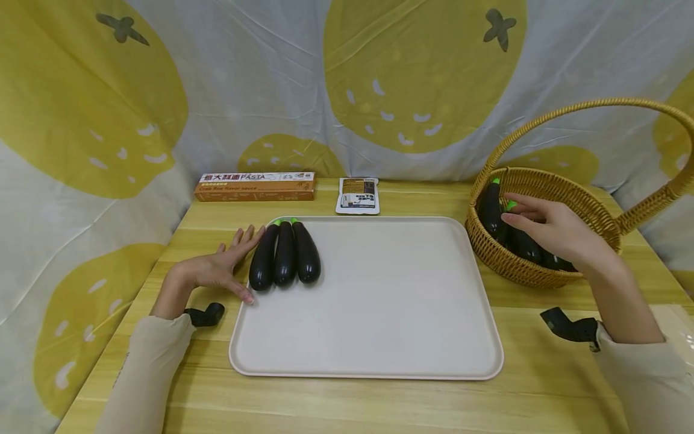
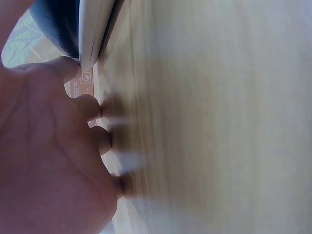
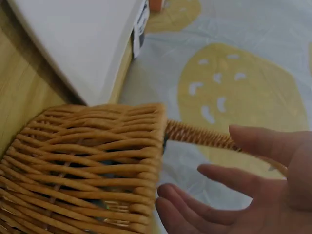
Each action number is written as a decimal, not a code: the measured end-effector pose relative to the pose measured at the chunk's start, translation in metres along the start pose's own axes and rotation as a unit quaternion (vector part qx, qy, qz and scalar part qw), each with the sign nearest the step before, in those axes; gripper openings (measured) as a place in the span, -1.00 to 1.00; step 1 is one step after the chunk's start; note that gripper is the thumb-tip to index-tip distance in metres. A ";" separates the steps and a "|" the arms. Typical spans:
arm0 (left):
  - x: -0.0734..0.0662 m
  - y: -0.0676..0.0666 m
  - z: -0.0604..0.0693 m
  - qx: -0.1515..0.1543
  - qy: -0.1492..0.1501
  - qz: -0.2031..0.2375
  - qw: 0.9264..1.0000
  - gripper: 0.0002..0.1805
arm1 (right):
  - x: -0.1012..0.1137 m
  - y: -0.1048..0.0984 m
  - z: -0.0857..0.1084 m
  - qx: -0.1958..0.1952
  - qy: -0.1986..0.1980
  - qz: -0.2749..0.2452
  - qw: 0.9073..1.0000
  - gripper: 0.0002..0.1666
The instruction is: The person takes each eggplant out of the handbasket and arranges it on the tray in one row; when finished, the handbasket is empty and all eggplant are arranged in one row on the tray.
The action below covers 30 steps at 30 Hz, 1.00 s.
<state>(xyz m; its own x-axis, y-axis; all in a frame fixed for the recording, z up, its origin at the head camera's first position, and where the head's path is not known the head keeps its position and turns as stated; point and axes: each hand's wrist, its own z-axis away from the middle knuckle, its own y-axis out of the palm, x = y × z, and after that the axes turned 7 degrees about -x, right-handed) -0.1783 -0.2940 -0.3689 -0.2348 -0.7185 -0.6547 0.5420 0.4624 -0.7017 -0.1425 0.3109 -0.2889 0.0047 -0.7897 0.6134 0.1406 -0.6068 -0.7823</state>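
Observation:
Three dark eggplants point(image 1: 285, 259) with green stems lie side by side on the left part of a white tray point(image 1: 390, 301). My left hand point(image 1: 217, 268) rests at the tray's left edge, fingers spread, thumb over the rim beside the leftmost eggplant. In the left wrist view, other fingertips of the left hand point(image 2: 53, 141) meet the tabletop. A wicker basket point(image 1: 501, 259) on the right contains several eggplants point(image 1: 490, 214). My right hand point(image 1: 558, 229) hangs over it, near a green stem. In the right wrist view, the right hand point(image 3: 263, 180) has thumb and fingers apart, holding nothing.
Behind the tray lie a pasta box point(image 1: 255, 188) and a small white-edged packet point(image 1: 358, 196). The basket's tall handle point(image 1: 575, 105) arches above the right hand. A lemon-patterned cloth point(image 1: 260, 78) hangs behind the wooden table point(image 1: 352, 404).

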 end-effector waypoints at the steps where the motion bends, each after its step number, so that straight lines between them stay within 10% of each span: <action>1: 0.000 0.000 0.000 0.000 0.000 0.001 1.000 0.65 | -0.002 -0.001 -0.003 0.000 0.009 -0.002 1.000 -0.12; 13: 0.001 0.000 0.000 -0.001 -0.001 0.002 1.000 0.65 | -0.011 0.012 -0.034 0.021 0.098 -0.073 0.992 -0.02; 30: 0.003 0.000 0.000 0.001 0.002 0.008 1.000 0.64 | -0.012 0.023 -0.048 0.004 0.114 -0.079 0.990 0.01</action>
<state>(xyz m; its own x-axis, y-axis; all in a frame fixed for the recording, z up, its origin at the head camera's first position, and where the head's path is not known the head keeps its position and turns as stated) -0.1792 -0.2958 -0.3706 -0.2290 -0.7087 -0.6673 0.5481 0.4726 -0.6901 -0.1869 0.3020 -0.3195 -0.2409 -0.6849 0.6877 0.1295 -0.7249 -0.6765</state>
